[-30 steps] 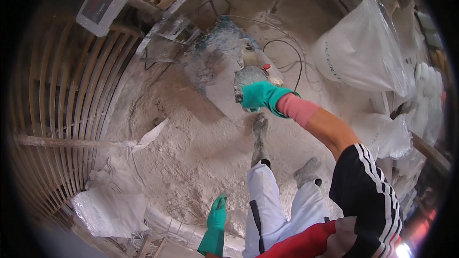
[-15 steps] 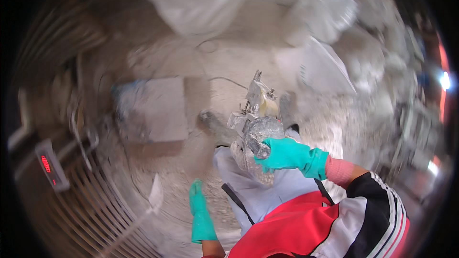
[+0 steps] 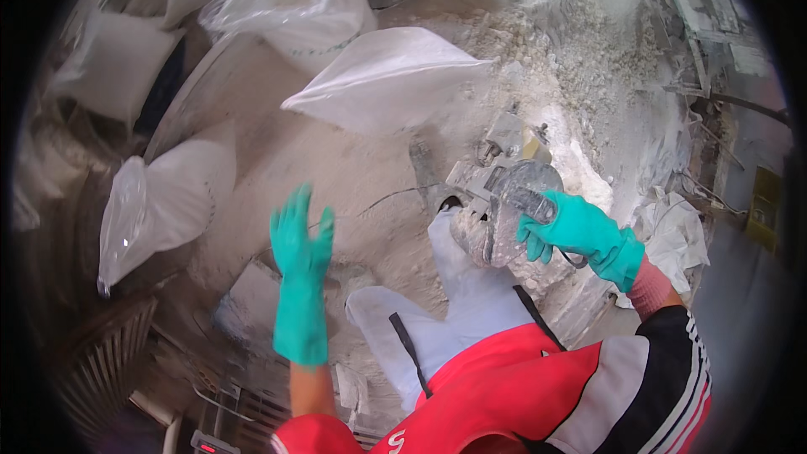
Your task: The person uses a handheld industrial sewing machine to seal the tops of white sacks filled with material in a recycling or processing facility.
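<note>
My right hand (image 3: 584,240), in a green rubber glove with a pink cuff at the wrist, is closed round the handle of a dusty hand-held bag-sewing machine (image 3: 508,189). The machine hangs in front of my right leg, and a dark cord (image 3: 395,196) trails left from it. Out to the left, my left hand (image 3: 300,244) wears a matching green glove. Its fingers are stretched and the thumb stands apart, with nothing held. Beyond both hands, a white sack (image 3: 391,80) lies with its pointed end toward the right.
Several more white sacks stand at the far left, among them a sack with clear film at its top (image 3: 160,202). Pale powder (image 3: 580,151) is heaped at the right, near a crumpled white bag (image 3: 672,231). A slatted metal frame (image 3: 105,361) is at the lower left.
The view has swung to the right, so the sacks now appear farther left. My left hand has come up and forward with its fingers spread. The sewing machine stays in my right hand.
</note>
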A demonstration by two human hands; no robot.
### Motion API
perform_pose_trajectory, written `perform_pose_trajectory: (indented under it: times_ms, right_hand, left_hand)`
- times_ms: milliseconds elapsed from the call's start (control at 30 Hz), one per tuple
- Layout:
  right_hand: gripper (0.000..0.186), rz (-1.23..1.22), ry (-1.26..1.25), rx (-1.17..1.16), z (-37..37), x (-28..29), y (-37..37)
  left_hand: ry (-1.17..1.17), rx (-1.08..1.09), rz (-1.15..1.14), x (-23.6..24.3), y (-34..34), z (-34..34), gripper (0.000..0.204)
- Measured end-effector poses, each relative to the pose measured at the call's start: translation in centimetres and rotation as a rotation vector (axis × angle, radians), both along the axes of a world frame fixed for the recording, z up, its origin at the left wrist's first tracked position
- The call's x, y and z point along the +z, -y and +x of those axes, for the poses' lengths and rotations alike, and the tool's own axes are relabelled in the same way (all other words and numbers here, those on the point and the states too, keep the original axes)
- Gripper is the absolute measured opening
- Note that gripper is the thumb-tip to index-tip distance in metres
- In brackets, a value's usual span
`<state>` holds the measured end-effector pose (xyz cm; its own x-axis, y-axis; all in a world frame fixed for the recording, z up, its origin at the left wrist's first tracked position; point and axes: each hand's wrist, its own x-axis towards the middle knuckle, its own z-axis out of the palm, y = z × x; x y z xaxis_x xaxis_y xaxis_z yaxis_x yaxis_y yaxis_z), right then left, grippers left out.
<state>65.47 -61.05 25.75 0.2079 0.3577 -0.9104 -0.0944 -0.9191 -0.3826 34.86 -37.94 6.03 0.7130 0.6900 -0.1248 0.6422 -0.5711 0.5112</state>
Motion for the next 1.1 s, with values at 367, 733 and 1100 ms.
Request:
perform_pose_trajectory:
  times_ms: [367, 733, 1100]
  right_hand:
    - [0.044, -0.057, -0.026, -0.248, 16.7, -2.9, 3.3]
    - [0.041, 0.176, 0.316, 0.892, 26.7, -7.3, 0.3]
    - [0.034, 0.142, 0.229, 1.147, 28.6, -6.9, -5.3]
  left_hand:
    - [-0.128, -0.691, 0.244, -7.4, 1.9, 40.4, 0.061]
    - [-0.126, -0.624, 0.153, -10.5, 2.6, 43.0, 0.035]
    - [0.05, -0.432, 0.092, -11.6, 3.1, 42.0, 0.023]
